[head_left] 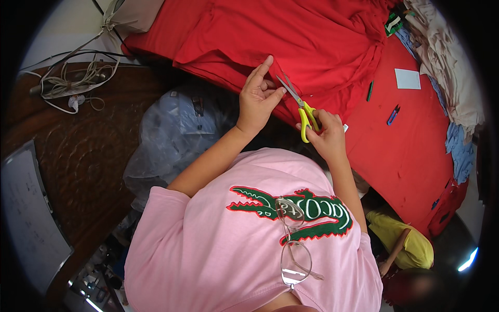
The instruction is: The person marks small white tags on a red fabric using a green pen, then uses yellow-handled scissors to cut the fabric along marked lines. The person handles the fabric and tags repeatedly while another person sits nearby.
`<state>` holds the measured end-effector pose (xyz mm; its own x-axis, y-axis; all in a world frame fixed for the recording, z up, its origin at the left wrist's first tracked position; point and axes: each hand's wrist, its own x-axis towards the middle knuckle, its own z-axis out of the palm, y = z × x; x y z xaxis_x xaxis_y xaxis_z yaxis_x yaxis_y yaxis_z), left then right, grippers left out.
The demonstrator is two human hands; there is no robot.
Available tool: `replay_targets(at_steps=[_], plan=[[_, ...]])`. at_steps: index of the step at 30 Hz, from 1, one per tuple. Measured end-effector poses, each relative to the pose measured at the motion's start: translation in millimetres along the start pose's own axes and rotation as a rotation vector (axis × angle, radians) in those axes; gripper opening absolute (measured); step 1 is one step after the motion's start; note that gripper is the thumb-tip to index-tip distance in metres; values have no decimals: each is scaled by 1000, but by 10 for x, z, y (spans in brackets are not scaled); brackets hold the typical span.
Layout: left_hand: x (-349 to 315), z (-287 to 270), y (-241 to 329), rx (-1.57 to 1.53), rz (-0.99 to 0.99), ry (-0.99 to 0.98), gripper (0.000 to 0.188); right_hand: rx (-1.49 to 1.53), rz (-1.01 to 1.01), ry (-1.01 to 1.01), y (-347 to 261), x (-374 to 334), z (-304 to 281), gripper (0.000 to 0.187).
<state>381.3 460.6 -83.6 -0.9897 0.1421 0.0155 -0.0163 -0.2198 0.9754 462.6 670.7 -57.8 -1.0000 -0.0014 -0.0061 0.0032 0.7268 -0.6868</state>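
My right hand grips a pair of scissors with yellow-green handles, fingers at the loops. Their blades point up and left, slightly parted, over a large piece of red fabric. Just left of the blade tips is my left hand, at the near edge of the fabric. Its index finger is stretched out and the thumb stands apart, while the other fingers are partly curled and partly hidden. I see nothing held in it, though a thin thread would be too small to make out.
Thread snips, a green pen and a white card lie on the red-covered table. Beige cloth is heaped at the far right. Left are a plastic bag and cables. A person in yellow is at lower right.
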Motion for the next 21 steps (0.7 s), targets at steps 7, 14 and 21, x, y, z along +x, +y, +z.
replay_targets(at_steps=[7,14,21], plan=[[23,-2,-10,-11,-2,9,80,11,-10,2,19,42,4,35],[45,29,29,-8,3,48,77,121,97,-48,96,-1,39,32],[65,-32,-74,11,7,75,73,45,-7,26,-24,47,14,35]])
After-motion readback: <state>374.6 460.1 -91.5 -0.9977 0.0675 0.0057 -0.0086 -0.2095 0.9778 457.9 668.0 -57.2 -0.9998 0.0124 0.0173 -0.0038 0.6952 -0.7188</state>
